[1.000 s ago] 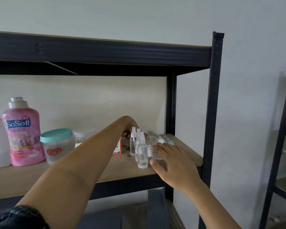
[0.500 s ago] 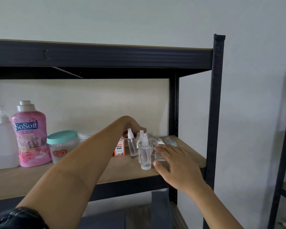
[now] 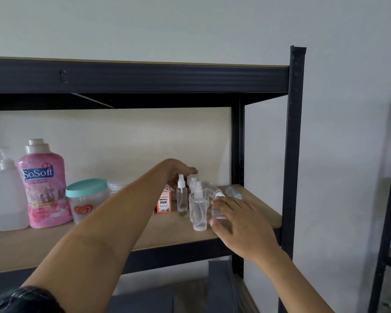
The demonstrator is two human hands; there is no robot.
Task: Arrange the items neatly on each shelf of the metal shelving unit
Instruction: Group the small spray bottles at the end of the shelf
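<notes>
While reaching across wooden shelf, left hand curled loosely behind clear spray bottles, right hand flat, fingers spread, against them.

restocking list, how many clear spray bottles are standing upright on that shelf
3 upright for certain: one beside the ink box, one nearest the front edge, one just behind it. More lie behind, partly hidden by the right hand.

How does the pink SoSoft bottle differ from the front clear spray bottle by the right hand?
The pink SoSoft bottle is opaque, with a printed label; the front clear spray bottle is see-through and unlabelled. The SoSoft bottle is much bigger and wider, with a grey cap against a white spray top. It stands far left; the spray bottle stands beside the right hand. Both stand upright on the shelf.
</notes>
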